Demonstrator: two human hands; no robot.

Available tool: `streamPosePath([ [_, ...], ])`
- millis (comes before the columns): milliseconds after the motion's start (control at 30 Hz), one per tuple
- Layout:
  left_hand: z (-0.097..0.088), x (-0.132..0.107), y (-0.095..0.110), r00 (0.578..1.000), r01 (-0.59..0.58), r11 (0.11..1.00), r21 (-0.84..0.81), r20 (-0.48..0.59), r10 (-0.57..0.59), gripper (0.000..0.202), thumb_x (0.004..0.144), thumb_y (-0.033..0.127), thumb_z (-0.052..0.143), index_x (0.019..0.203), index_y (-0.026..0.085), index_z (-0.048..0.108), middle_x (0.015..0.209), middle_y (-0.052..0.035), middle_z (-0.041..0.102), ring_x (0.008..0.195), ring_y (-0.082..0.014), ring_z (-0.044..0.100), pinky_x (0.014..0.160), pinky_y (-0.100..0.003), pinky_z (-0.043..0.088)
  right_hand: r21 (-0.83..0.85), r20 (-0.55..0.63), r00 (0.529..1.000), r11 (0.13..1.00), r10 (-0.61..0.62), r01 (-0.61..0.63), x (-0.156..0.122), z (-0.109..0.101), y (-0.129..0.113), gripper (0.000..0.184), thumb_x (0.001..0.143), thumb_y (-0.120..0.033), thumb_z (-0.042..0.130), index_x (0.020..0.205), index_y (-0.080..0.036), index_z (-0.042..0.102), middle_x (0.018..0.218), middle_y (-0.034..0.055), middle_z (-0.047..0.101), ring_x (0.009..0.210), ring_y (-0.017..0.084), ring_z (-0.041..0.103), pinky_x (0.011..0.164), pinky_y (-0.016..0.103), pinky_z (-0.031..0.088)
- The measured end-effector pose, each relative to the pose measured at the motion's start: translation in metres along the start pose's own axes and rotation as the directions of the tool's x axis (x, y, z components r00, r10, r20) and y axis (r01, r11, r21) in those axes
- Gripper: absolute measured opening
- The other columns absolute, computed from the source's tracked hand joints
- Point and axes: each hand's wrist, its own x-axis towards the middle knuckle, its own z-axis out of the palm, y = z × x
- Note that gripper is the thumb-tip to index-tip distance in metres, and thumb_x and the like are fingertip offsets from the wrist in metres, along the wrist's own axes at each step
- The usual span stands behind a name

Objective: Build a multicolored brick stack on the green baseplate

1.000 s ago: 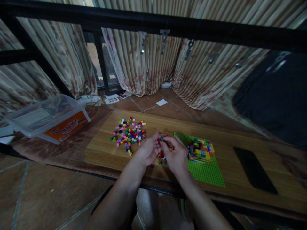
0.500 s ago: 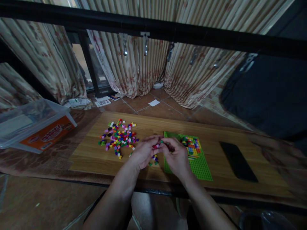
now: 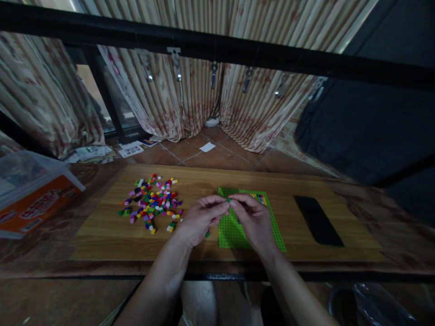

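Observation:
My left hand (image 3: 200, 217) and my right hand (image 3: 253, 219) meet fingertip to fingertip above the near left part of a green baseplate (image 3: 229, 228). Both are closed in a pinch on a small green brick (image 3: 229, 199) between them. The right hand hides most of a many-coloured brick build (image 3: 261, 197) standing on the plate. A heap of loose coloured bricks (image 3: 151, 203) lies on the wooden board (image 3: 102, 226) to the left of my hands. One small green brick (image 3: 207, 234) lies under my left hand.
A black phone (image 3: 317, 220) lies on the board to the right of the plate. A clear plastic box with an orange label (image 3: 32, 203) stands at the far left. A black bar (image 3: 217, 45) crosses overhead. Striped curtains (image 3: 190, 104) and papers (image 3: 90, 154) lie beyond.
The view has swung right, so the board, heap and box sit further left. My hands have kept together over the plate's left part, now covering most of the build.

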Motion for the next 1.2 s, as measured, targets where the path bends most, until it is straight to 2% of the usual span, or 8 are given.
streamPosePath([
  [267,0.003,0.003,0.003,0.990,-0.018,0.971,0.239,0.139,-0.016,0.023,0.075,0.038,0.071,0.068,0.016,0.069,0.057,0.0022,0.056,0.043,-0.0031,0.029,0.042,-0.021,0.018,0.055,0.115,0.993,0.998,-0.007,0.001,-0.003,-0.024,-0.014,0.007,0.080,-0.029,0.068,0.079,-0.024,0.072,0.075,-0.0005,0.064,0.072,0.013,0.057,0.067,0.028,0.046],
  [367,0.008,0.003,0.000,0.981,-0.072,0.951,0.302,0.193,0.013,0.022,0.075,0.039,0.070,0.073,0.017,0.072,0.060,0.0002,0.060,0.047,-0.0055,0.039,0.047,-0.020,0.029,0.135,0.136,0.988,0.987,0.073,-0.091,-0.002,-0.037,-0.014,0.008,0.078,-0.030,0.070,0.079,-0.023,0.074,0.071,-0.0006,0.063,0.064,0.011,0.054,0.059,0.026,0.044],
  [433,0.012,0.005,-0.002,0.978,-0.107,0.938,0.330,0.206,0.038,0.021,0.073,0.038,0.071,0.072,0.017,0.072,0.062,-0.0013,0.062,0.055,-0.0087,0.048,0.054,-0.021,0.036,0.220,0.052,0.989,0.964,0.140,-0.148,0.001,-0.048,-0.012,0.010,0.075,-0.032,0.073,0.078,-0.023,0.074,0.064,-0.0020,0.060,0.053,0.009,0.047,0.049,0.023,0.038],
  [533,0.016,0.011,-0.005,0.991,-0.103,0.927,0.361,0.116,0.065,0.025,0.074,0.041,0.068,0.067,0.017,0.070,0.060,-0.0011,0.061,0.058,-0.0105,0.051,0.057,-0.022,0.038,0.263,-0.152,0.970,0.954,0.187,-0.143,0.008,-0.067,-0.006,0.012,0.068,-0.033,0.076,0.075,-0.024,0.075,0.055,-0.0040,0.056,0.047,0.007,0.041,0.045,0.022,0.034],
  [633,0.014,0.017,-0.008,0.994,-0.066,0.928,0.365,-0.060,0.095,0.026,0.073,0.042,0.068,0.069,0.016,0.070,0.061,-0.0003,0.061,0.057,-0.0102,0.049,0.056,-0.022,0.036,0.112,-0.275,0.953,0.989,0.128,-0.100,0.015,-0.078,0.002,0.013,0.064,-0.031,0.079,0.074,-0.024,0.075,0.064,-0.0021,0.065,0.057,0.010,0.052,0.055,0.025,0.044],
  [800,0.012,0.021,-0.011,0.976,-0.015,0.936,0.351,-0.200,0.091,0.018,0.069,0.033,0.070,0.076,0.016,0.072,0.064,-0.0006,0.064,0.057,-0.0101,0.049,0.056,-0.022,0.036,-0.071,-0.221,0.973,0.994,0.065,-0.083,0.017,-0.073,0.020,0.013,0.066,-0.033,0.077,0.074,-0.023,0.075,0.079,0.0018,0.069,0.073,0.017,0.061,0.066,0.031,0.049],
  [1067,0.018,0.028,-0.022,0.966,-0.018,0.959,0.282,-0.243,0.090,0.013,0.069,0.022,0.067,0.078,0.017,0.073,0.067,0.0000,0.066,0.062,-0.0108,0.054,0.061,-0.022,0.038,-0.214,-0.161,0.985,0.976,-0.065,0.030,0.020,-0.061,0.026,0.012,0.074,-0.033,0.071,0.080,-0.023,0.075,0.089,0.0042,0.065,0.088,0.019,0.061,0.077,0.034,0.049],
  [1200,0.019,0.033,-0.028,0.969,-0.039,0.956,0.289,-0.222,0.107,0.015,0.070,0.020,0.066,0.082,0.017,0.074,0.069,-0.0001,0.068,0.064,-0.0106,0.054,0.061,-0.021,0.038,-0.230,-0.206,0.976,0.973,-0.067,0.018,0.019,-0.065,0.028,0.014,0.077,-0.034,0.068,0.079,-0.021,0.073,0.086,0.0038,0.066,0.084,0.019,0.062,0.078,0.036,0.049],
])
